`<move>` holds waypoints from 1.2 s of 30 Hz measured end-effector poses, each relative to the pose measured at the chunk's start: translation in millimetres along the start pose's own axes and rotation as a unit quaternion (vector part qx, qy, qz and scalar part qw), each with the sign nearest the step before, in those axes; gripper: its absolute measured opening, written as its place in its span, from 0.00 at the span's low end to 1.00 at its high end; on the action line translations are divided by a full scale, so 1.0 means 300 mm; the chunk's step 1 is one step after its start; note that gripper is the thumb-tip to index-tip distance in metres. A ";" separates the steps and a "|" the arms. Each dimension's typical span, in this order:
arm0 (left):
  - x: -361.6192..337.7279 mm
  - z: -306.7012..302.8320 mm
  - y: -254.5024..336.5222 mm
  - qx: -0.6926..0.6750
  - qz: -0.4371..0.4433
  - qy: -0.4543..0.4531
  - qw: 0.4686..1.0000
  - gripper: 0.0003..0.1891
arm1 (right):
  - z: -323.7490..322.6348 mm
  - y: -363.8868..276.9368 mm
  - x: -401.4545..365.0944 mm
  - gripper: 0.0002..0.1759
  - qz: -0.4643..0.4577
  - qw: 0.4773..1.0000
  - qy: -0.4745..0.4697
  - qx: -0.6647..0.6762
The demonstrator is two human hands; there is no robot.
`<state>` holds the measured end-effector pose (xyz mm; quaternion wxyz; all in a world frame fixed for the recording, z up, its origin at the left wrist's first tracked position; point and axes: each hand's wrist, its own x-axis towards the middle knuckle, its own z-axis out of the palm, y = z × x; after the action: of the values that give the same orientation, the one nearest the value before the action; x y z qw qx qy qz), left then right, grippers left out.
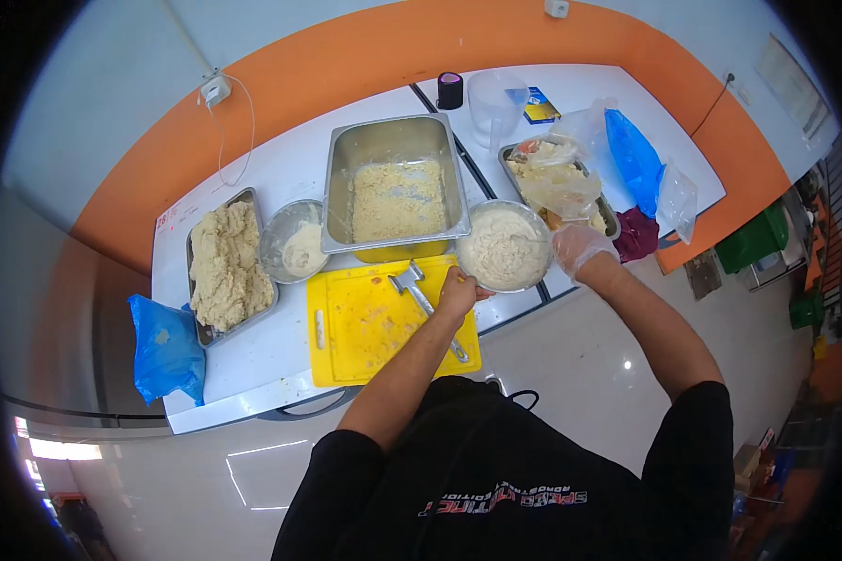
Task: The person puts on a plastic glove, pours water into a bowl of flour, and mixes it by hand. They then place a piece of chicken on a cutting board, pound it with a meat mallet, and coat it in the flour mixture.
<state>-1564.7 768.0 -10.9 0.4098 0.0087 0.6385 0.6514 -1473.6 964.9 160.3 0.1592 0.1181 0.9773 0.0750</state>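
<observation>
My left hand (459, 292) is bare and closed at the near left rim of a bowl (503, 245) of pale, wet mixture. Under that wrist, a metal meat mallet (426, 301) lies on the yellow cutting board (370, 323), which is smeared with bits of food. On the bowl's right side is my right hand (582, 250) in a clear plastic glove, next to the near end of a metal tray (611, 217) with food pieces and plastic bags. The right fingertips are blurred, and what they touch is unclear.
A deep steel pan (398, 140) with crumbs stands behind the board. To its left are a bowl of flour (295, 241), a tray of crumb mixture (227, 266) and a blue bag (166, 348). At the back are a plastic jug (496, 103), a dark cylinder (450, 91) and another blue bag (633, 159).
</observation>
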 end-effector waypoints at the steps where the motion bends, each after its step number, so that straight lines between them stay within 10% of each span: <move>1: 0.005 -0.002 -0.007 -0.002 -0.002 -0.003 1.000 0.07 | 0.026 0.010 -0.004 0.13 -0.025 0.999 -0.019 -0.015; 15: -0.019 0.012 0.024 0.034 -0.022 -0.018 0.999 0.12 | 0.072 0.014 0.021 0.08 -0.173 0.985 -0.022 0.016; 25: -0.053 0.040 0.037 0.032 -0.017 0.001 0.999 0.13 | -0.009 0.028 0.050 0.08 -0.080 0.992 0.074 0.064; 36: -0.045 0.043 0.030 0.022 -0.035 -0.003 0.999 0.14 | 0.085 0.046 0.005 0.12 -0.091 0.989 -0.060 0.104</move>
<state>-1553.5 772.6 5.8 0.4339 -0.0033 0.6516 0.6222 -1463.7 981.3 138.6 0.2101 0.0491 0.9752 -0.0490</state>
